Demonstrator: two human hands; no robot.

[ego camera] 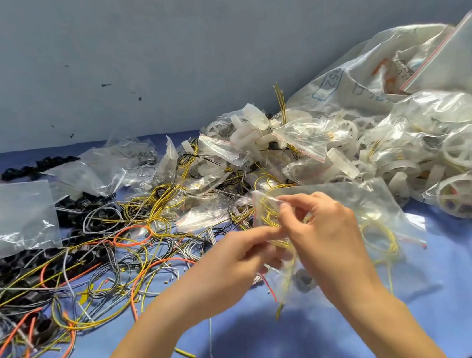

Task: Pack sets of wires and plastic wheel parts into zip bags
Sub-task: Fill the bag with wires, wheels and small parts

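Observation:
A small clear zip bag (265, 208) with yellow wire inside hangs between both hands above the blue cloth. My left hand (238, 258) pinches its lower left part. My right hand (321, 228) pinches its upper edge with thumb and fingertips. A red wire end and a grey round part (304, 282) show at the bag's bottom. Loose yellow, orange and grey wires (96, 264) lie tangled to the left. White plastic wheels (468, 195) sit at the right, some in bags.
A heap of filled zip bags (299, 144) and white plastic parts rises behind the hands. A large white sack (370, 73) leans on the grey wall at the right. Empty clear bags (7, 215) and black parts (40, 167) lie at the left.

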